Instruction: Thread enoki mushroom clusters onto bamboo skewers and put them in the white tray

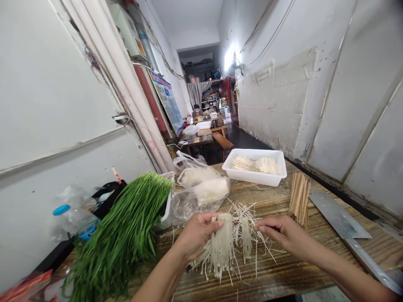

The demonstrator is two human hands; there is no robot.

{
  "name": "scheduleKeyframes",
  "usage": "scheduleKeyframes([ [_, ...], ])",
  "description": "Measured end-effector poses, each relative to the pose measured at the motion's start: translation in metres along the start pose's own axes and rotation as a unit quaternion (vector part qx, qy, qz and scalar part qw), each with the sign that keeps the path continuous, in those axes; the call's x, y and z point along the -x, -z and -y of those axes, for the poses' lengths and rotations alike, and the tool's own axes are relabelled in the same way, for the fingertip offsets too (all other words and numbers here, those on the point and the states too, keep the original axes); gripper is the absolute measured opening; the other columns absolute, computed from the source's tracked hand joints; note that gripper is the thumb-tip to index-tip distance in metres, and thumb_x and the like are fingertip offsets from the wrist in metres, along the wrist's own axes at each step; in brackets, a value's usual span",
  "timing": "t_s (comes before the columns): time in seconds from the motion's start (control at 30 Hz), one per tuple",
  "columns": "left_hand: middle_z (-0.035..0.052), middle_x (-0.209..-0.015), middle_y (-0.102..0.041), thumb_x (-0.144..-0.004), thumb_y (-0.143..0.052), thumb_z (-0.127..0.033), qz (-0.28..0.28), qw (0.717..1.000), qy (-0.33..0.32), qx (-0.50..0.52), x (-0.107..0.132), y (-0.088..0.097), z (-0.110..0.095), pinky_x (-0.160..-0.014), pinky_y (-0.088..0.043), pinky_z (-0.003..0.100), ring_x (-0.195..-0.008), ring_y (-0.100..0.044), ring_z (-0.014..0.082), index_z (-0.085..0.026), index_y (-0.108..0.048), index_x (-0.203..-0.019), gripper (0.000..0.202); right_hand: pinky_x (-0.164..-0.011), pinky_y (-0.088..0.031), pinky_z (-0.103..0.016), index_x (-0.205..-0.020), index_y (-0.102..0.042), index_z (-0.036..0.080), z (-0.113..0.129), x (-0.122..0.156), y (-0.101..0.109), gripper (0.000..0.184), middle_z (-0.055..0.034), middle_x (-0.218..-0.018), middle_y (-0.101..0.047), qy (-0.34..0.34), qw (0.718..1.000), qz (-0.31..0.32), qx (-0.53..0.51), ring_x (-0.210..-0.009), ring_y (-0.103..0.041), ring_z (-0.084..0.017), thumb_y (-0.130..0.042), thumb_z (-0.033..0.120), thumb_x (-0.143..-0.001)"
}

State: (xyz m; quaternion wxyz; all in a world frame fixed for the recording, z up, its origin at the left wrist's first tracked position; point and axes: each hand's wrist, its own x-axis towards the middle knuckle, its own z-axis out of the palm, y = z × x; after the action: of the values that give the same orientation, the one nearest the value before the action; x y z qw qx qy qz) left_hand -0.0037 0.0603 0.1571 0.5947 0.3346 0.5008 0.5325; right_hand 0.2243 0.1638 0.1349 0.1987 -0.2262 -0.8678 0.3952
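Note:
My left hand (pixel 197 235) is closed around a bundle of white enoki mushrooms (pixel 222 247) that lies on the wooden table (pixel 277 272), stems fanning toward me. My right hand (pixel 285 235) pinches a few thin mushroom strands at the pile's right side. Loose strands (pixel 248 214) lie scattered behind the bundle. A bunch of bamboo skewers (pixel 299 199) rests just beyond my right hand.
A large bunch of green chives (pixel 126 235) lies at the left. Plastic bags of mushrooms (pixel 201 188) sit behind. A white tray (pixel 255 176) holds more mushrooms. A cleaver (pixel 340 222) lies at the right. A person sits far down the corridor (pixel 197 111).

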Motion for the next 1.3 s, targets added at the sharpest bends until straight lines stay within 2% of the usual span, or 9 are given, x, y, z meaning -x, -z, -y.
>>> scheduleKeyframes([
  [0.27, 0.0075, -0.074, -0.073, -0.055, -0.082, -0.029, 0.008, 1.0, 0.017, 0.008, -0.001, -0.008, -0.001, -0.075, -0.047, 0.031, -0.069, -0.064, 0.0168, -0.013, -0.074, -0.088, 0.038, -0.062, -0.042, -0.024, -0.084, -0.068, 0.017, 0.001, -0.002, 0.001, 0.037, -0.0008, -0.071, -0.062, -0.003, 1.0, 0.006, -0.007, -0.066, -0.053, -0.015, -0.042, 0.042, -0.091],
  [0.4, 0.0069, -0.077, -0.073, -0.054, -0.083, -0.026, -0.004, 0.999, 0.009, 0.036, -0.003, -0.013, -0.002, -0.077, -0.047, 0.03, -0.072, -0.064, 0.016, -0.014, -0.072, -0.094, 0.044, -0.067, -0.044, -0.026, -0.085, -0.069, 0.018, 0.002, -0.001, 0.005, 0.036, -0.0027, -0.08, -0.066, -0.007, 1.0, -0.001, -0.025, -0.072, -0.057, -0.016, -0.042, 0.042, -0.091],
  [0.57, 0.0061, -0.08, -0.072, -0.055, -0.082, -0.027, -0.024, 0.999, 0.007, 0.03, -0.004, -0.011, -0.002, -0.079, -0.045, 0.03, -0.075, -0.062, 0.0155, -0.014, -0.068, -0.102, 0.051, -0.064, -0.044, -0.025, -0.081, -0.069, 0.019, 0.001, 0.001, 0.006, 0.035, -0.002, -0.075, -0.065, -0.013, 1.0, -0.015, -0.021, -0.07, -0.057, -0.017, -0.044, 0.043, -0.09],
  [0.77, 0.0058, -0.08, -0.071, -0.061, -0.078, -0.029, -0.093, 0.994, -0.059, -0.024, -0.017, 0.003, 0.001, -0.076, -0.045, 0.028, -0.073, -0.061, 0.0135, -0.012, -0.068, -0.103, 0.046, -0.063, -0.044, -0.026, -0.083, -0.068, 0.019, -0.001, -0.001, 0.006, 0.033, -0.0012, -0.073, -0.065, -0.027, 0.999, -0.031, -0.028, -0.068, -0.057, -0.017, -0.044, 0.042, -0.089],
  [0.9, 0.0086, -0.086, -0.071, -0.064, -0.077, -0.026, -0.151, 0.988, -0.034, 0.017, -0.041, 0.021, 0.006, -0.067, -0.047, 0.024, -0.066, -0.062, 0.0117, -0.012, -0.068, -0.097, 0.037, -0.063, -0.044, -0.028, -0.083, -0.067, 0.019, -0.005, -0.001, 0.006, 0.032, -0.0015, -0.072, -0.065, -0.038, 0.997, -0.061, -0.033, -0.068, -0.057, -0.017, -0.046, 0.042, -0.087],
  [1.0, 0.0054, -0.071, -0.069, -0.069, -0.074, -0.025, -0.151, 0.988, 0.002, 0.04, -0.063, 0.034, 0.017, -0.052, -0.043, 0.019, -0.051, -0.056, 0.0074, -0.012, -0.066, -0.094, 0.03, -0.058, -0.042, -0.026, -0.08, -0.067, 0.019, -0.008, -0.001, 0.006, 0.032, 0.0, -0.066, -0.061, -0.043, 0.997, -0.059, -0.03, -0.061, -0.053, -0.015, -0.045, 0.041, -0.088],
  [1.1, 0.0007, -0.06, -0.063, -0.068, -0.074, -0.023, -0.145, 0.988, 0.023, 0.057, -0.077, 0.042, 0.029, -0.048, -0.041, 0.017, -0.046, -0.051, 0.0059, -0.013, -0.064, -0.083, 0.02, -0.056, -0.04, -0.026, -0.08, -0.066, 0.018, -0.014, -0.001, 0.003, 0.032, 0.0003, -0.064, -0.06, -0.054, 0.996, -0.06, -0.037, -0.058, -0.051, -0.015, -0.045, 0.04, -0.088],
  [1.2, 0.0027, -0.065, -0.065, -0.063, -0.077, -0.017, -0.124, 0.99, 0.028, 0.058, -0.08, 0.045, 0.037, -0.054, -0.044, 0.019, -0.054, -0.056, 0.0079, -0.012, -0.063, -0.073, 0.018, -0.054, -0.039, -0.025, -0.08, -0.066, 0.018, -0.023, -0.002, 0.001, 0.032, 0.0005, -0.063, -0.059, -0.063, 0.995, -0.067, -0.032, -0.057, -0.05, -0.014, -0.045, 0.04, -0.088],
  [1.3, 0.0071, -0.076, -0.069, -0.06, -0.078, -0.012, -0.101, 0.994, 0.022, 0.044, -0.076, 0.043, 0.041, -0.066, -0.047, 0.022, -0.069, -0.062, 0.0123, -0.011, -0.065, -0.078, 0.023, -0.055, -0.039, -0.025, -0.079, -0.067, 0.017, -0.031, -0.004, -0.003, 0.032, 0.0002, -0.064, -0.06, -0.059, 0.995, -0.077, -0.027, -0.058, -0.051, -0.015, -0.044, 0.038, -0.088],
])
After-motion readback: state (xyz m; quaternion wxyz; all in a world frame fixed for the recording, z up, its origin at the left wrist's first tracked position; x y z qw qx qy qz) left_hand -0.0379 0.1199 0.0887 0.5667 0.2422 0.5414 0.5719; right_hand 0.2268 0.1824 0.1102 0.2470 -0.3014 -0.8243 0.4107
